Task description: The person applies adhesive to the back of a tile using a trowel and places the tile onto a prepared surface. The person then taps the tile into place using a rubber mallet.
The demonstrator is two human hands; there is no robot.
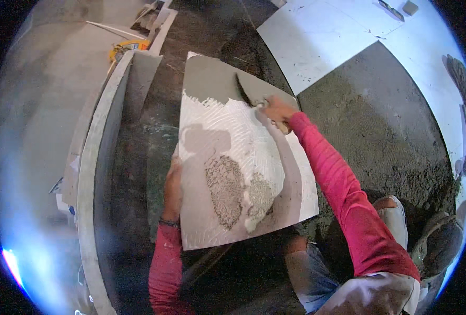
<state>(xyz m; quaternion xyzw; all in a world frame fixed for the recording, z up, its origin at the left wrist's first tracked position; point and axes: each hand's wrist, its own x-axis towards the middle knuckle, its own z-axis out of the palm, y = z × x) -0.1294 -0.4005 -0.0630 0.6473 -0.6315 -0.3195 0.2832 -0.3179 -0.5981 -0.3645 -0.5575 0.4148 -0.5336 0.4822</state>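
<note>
At the left edge of a large, four-sided pale tile (307,191), the left hand (173,191) is placed; its fingers are partly hidden, so whether they are spread or pressed together cannot be told. The tile is set in mid-view, with smooth grey paste (208,79) laid across its top and coarse grey lumps (225,191) left lower down. A dark-bladed trowel (241,90) is held near the upper right edge by the right hand (280,111), its fingers curled together around the handle. An even coat would probably be best gained by keeping the blade at a low, steady angle, drawing the lumps outward over the streaked middle, with the tile braced from the left.

On the left, room is bounded by a low, curved, pale grey wall (90,184), standing apart from the tile. Below, the tile's lower right corner is close to a denim-clad leg (319,278). To the right, a broad, rough grey mortar bed (375,131) is bordered by white floor tiles (317,31); more sweep appears to be offered there.
</note>
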